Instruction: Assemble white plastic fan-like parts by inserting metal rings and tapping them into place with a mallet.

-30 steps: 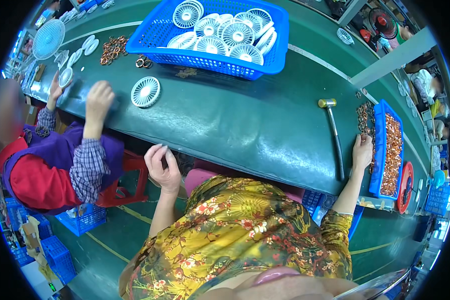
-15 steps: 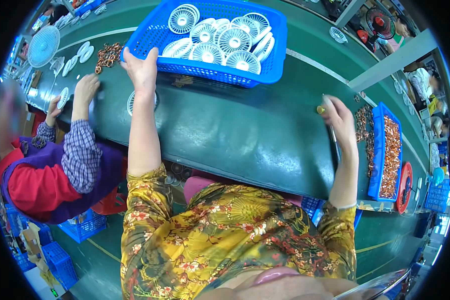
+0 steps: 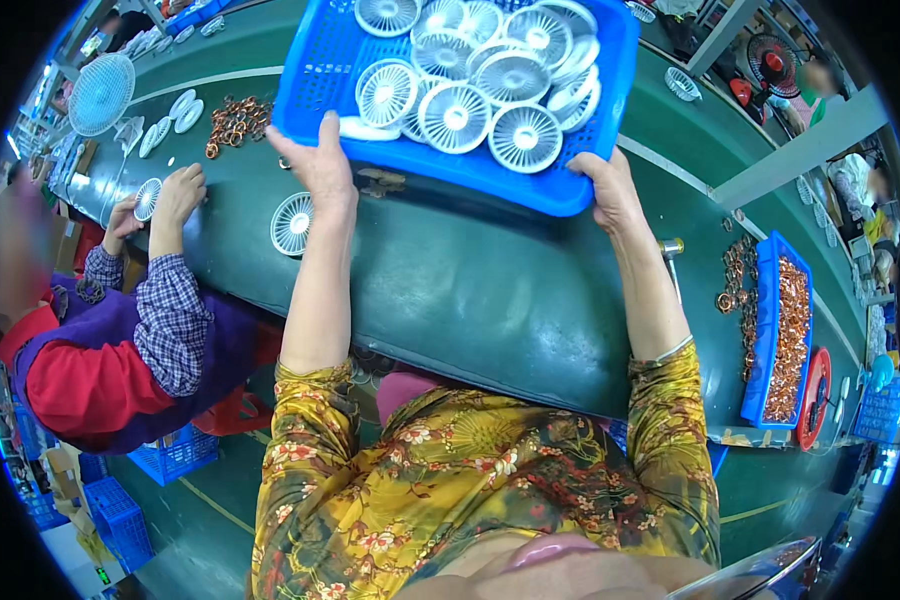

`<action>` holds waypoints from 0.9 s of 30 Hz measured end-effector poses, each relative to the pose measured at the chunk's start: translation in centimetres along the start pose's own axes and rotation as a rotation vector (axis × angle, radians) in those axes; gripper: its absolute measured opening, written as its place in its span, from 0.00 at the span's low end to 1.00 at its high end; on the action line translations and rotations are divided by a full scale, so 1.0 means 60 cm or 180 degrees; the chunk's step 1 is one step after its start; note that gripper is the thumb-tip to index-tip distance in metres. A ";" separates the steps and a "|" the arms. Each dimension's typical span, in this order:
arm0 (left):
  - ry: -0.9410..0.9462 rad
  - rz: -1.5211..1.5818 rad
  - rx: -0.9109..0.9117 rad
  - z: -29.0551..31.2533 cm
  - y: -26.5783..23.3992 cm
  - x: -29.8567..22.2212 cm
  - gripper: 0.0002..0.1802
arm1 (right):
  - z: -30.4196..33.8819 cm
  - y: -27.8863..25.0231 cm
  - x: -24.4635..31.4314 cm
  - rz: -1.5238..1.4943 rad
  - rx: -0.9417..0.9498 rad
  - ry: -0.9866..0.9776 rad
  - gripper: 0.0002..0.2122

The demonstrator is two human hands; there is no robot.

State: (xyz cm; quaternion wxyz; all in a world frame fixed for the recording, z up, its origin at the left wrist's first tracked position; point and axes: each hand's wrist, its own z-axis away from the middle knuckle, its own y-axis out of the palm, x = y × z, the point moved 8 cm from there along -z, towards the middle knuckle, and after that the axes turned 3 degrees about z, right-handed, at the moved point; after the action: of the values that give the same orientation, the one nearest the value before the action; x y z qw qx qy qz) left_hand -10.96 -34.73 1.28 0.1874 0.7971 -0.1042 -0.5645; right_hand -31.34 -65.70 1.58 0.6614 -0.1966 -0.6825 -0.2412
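A blue plastic basket (image 3: 560,200) of white slotted discs (image 3: 455,117) is at the far side of the green work table, its near edge slanting down to the right. My left hand (image 3: 320,175) grips its near left corner, the thumb up against the wall. At the near right corner my right hand (image 3: 610,190) holds the rim, thumb on top; its other fingers are partly hidden. One white slotted disc (image 3: 291,224) lies beside my left forearm. A tool with a brass-coloured head and thin metal handle (image 3: 673,247) lies just right of my right forearm.
On the left, a co-worker's hands (image 3: 177,195) hold another slotted disc. Copper-coloured rings (image 3: 238,125) lie beyond them. To the right are more rings (image 3: 737,275), a blue tray of copper-coloured parts (image 3: 767,330) and a red fan (image 3: 817,395). A grey post (image 3: 800,145) rises at the far right.
My right hand has left the brass-headed tool and taken the basket's right corner. The basket, with my left hand on it, has shifted right in view, and the lone disc is uncovered more.
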 end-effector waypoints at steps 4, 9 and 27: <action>-0.0570 -0.0504 -0.0096 -0.046 0.015 0.101 0.42 | -0.042 -0.040 -0.013 -0.0052 -0.0373 -0.0604 0.21; -0.0258 -0.0592 -0.0272 -0.044 0.057 0.111 0.42 | -0.074 -0.084 -0.037 0.0061 -0.0903 -0.1057 0.19; 0.1404 -0.1960 0.0588 0.093 0.143 0.028 0.31 | -0.092 -0.108 -0.033 0.0453 -0.1256 -0.1246 0.30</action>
State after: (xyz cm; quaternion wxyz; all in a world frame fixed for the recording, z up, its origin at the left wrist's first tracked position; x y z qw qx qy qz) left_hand -15.24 -44.18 1.75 -0.0456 0.9068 0.1323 -0.3977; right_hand -30.56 -74.08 -0.82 0.4813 -0.4117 -0.7215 -0.2798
